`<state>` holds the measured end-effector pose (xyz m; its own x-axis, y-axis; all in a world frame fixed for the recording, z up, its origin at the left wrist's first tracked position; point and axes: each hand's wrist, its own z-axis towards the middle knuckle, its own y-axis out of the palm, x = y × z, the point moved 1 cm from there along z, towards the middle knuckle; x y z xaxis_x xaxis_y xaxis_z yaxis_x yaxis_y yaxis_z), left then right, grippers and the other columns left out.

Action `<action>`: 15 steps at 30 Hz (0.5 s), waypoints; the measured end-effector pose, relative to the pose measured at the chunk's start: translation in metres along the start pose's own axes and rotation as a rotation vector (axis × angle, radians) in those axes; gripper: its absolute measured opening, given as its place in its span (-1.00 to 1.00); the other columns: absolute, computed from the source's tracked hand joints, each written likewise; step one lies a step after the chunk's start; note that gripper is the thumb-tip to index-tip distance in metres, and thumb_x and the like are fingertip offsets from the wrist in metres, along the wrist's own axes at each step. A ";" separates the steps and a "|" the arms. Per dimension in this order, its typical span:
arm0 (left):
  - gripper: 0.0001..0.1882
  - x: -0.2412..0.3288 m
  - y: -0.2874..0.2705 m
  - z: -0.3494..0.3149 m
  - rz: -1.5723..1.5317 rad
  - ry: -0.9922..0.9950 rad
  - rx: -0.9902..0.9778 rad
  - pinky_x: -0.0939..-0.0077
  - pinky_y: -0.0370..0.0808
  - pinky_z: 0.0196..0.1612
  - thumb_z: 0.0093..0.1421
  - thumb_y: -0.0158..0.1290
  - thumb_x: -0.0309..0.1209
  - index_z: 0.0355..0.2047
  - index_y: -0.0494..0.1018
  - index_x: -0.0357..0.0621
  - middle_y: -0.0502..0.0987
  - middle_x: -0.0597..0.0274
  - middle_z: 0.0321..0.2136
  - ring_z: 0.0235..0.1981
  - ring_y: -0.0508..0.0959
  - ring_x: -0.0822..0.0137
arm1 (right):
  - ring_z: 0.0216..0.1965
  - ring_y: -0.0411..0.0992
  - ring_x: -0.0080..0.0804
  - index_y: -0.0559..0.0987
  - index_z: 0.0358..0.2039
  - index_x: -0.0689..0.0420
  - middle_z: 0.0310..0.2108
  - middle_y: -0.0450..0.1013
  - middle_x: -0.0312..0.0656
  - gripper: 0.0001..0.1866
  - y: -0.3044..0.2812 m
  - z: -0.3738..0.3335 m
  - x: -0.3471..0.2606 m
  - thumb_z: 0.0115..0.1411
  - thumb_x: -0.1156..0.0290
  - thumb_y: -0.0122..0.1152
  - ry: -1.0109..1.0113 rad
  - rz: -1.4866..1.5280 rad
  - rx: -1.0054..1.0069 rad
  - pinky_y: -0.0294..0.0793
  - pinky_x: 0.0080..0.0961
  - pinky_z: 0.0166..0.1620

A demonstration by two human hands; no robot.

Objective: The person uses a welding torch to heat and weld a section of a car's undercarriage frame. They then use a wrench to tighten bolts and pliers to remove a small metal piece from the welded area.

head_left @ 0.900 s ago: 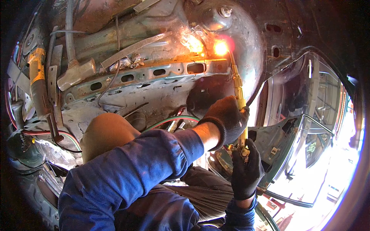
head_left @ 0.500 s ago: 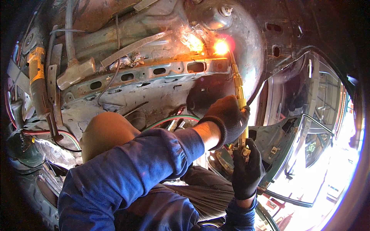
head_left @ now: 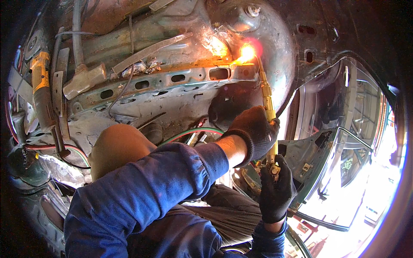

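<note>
Grimy car bodywork (head_left: 185, 92) spans the far side. Right of centre, a brass torch (head_left: 267, 96) slants away; the gloved left hand (head_left: 251, 131) has fingers wrapped closed around its middle, the gloved right hand (head_left: 276, 195) fingers curled at its near, knobbed end. Its flame (head_left: 247, 53) burns at the far tip.

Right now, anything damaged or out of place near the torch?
Yes: left of the torch, a loose-looking metal strip lies aslant near the slotted rail, crumpled shiny scraps beside it, like stray debris. The rail's upper edge looks orange; rust or glow, can't tell.
</note>
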<state>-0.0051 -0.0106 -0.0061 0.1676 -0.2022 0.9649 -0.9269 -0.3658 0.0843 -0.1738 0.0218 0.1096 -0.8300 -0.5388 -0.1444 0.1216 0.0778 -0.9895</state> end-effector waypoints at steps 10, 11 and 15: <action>-0.59 -0.001 -0.001 0.003 0.019 0.008 0.008 -0.10 0.60 -0.16 0.41 0.15 -0.09 -0.29 0.63 -0.26 0.67 -0.19 -0.44 -0.30 0.71 -0.23 | -0.08 0.74 -0.16 0.62 0.22 0.19 -0.05 0.70 0.10 -0.45 0.003 0.001 0.004 0.26 0.36 0.58 -0.008 0.018 0.022 0.73 -0.27 -0.06; -0.59 -0.001 -0.001 0.004 0.026 -0.003 -0.001 -0.10 0.60 -0.17 0.41 0.15 -0.09 -0.29 0.63 -0.26 0.67 -0.19 -0.44 -0.31 0.71 -0.22 | -0.08 0.74 -0.14 0.62 0.22 0.18 -0.05 0.70 0.10 -0.45 0.003 0.001 0.003 0.26 0.36 0.58 -0.030 -0.003 0.026 0.73 -0.27 -0.06; -0.59 0.004 -0.005 0.000 0.003 0.031 0.005 -0.11 0.60 -0.17 0.41 0.14 -0.10 -0.29 0.63 -0.28 0.67 -0.19 -0.45 -0.32 0.71 -0.24 | -0.06 0.74 -0.11 0.61 0.24 0.18 -0.02 0.69 0.11 -0.47 0.003 0.001 0.005 0.29 0.38 0.54 -0.074 -0.069 0.005 0.73 -0.26 -0.05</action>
<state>0.0004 -0.0094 -0.0028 0.1542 -0.1750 0.9724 -0.9258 -0.3694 0.0803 -0.1775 0.0182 0.1064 -0.7938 -0.6035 -0.0752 0.0684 0.0342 -0.9971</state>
